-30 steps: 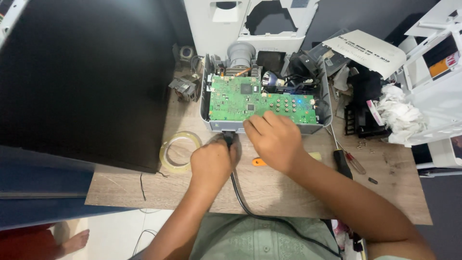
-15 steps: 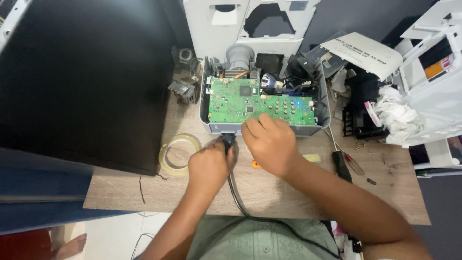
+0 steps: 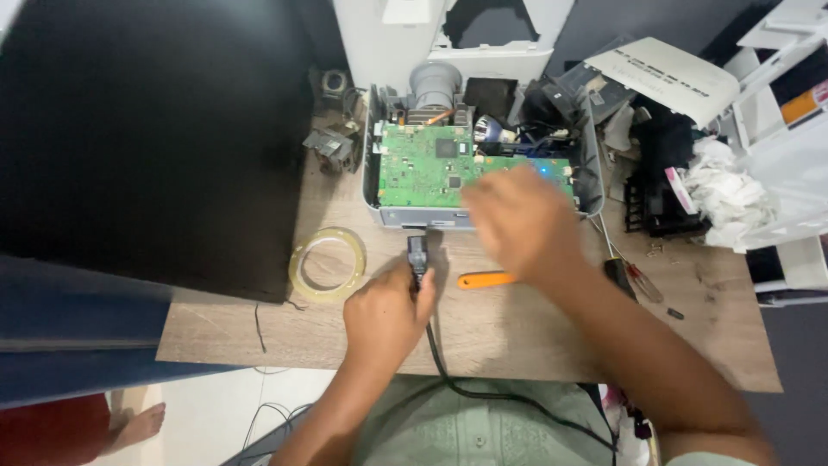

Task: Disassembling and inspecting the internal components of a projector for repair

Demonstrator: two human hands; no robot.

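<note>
**Plug drawn back from the opened device**

The left hand [image 3: 386, 312] is gripping the black power plug [image 3: 417, 253], fingers clenched around it and its cable [image 3: 448, 367]. Half a second ago the plug was sitting against the grey casing [image 3: 431, 217]; now it is lying just short of it on the wooden table [image 3: 535, 336], seemingly unplugged. The right hand [image 3: 520, 226] is lifting off the green circuit board [image 3: 427, 168], blurred, fingers apparently loose and holding nothing. An orange tool [image 3: 485, 280] is lying beside it.
</note>
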